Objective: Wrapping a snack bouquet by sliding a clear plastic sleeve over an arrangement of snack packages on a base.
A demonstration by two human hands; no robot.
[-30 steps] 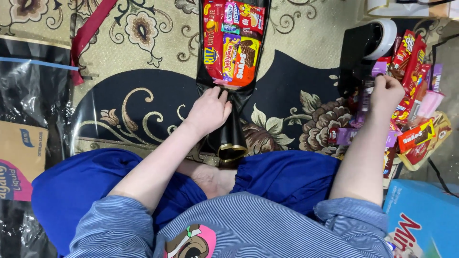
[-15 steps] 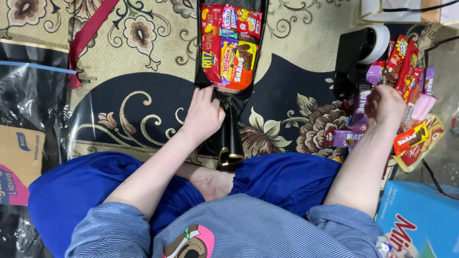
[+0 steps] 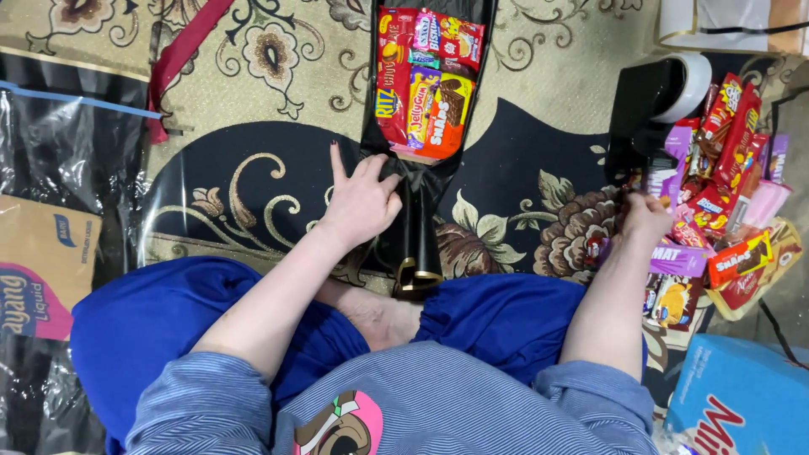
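My left hand [image 3: 362,202] rests palm down, fingers spread, on the gathered neck of a black wrapped bouquet [image 3: 419,221] lying on the patterned carpet. The bouquet's upper part holds several snack packets [image 3: 425,80] in red, orange and purple. My right hand [image 3: 645,217] reaches into a heap of snack packets [image 3: 720,211] at the right; its fingers curl down among them, and whether it grips one is hidden. A gold band [image 3: 417,278] circles the bouquet's stem near my knees.
A black tape dispenser with a white roll [image 3: 657,93] stands at the back right. Clear plastic sheeting [image 3: 50,143] and a cardboard box [image 3: 38,265] lie at the left, a red ribbon [image 3: 181,59] near them. A blue box [image 3: 737,396] sits at the front right.
My right hand has come down from the upper part of the snack heap toward me, to its near side. My left hand stays on the bouquet's neck.
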